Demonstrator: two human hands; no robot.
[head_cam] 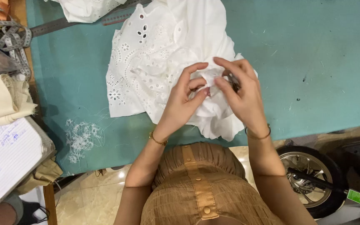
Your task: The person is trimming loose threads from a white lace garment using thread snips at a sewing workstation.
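— White eyelet fabric [155, 62], is that what both hands are on?

— Yes. It lies bunched near the middle of the teal table [313, 62], reaching down to the near edge. The left hand [180, 104] and the right hand [242, 96] meet over its crumpled lower part, fingertips close together, pinching a small fold of the cloth between them.

— Anything in the right hand besides cloth?

— Something small and dark shows between its fingers, too hidden to tell what it is.

— What else sits on the table?

— A second white cloth [88, 8] at the far edge, with a metal ruler [51, 27] running beside it. A tangle of white thread scraps [80, 137] lies toward the near left corner.

— And off the left edge?

— A grey measuring tape [15, 41] coiled at the far left, folded cream fabric [3, 102] below it, and an open lined notebook [5, 158] nearer the person.

— On the right?

— A scooter wheel [309, 179] stands on the floor, just below the table's near edge.
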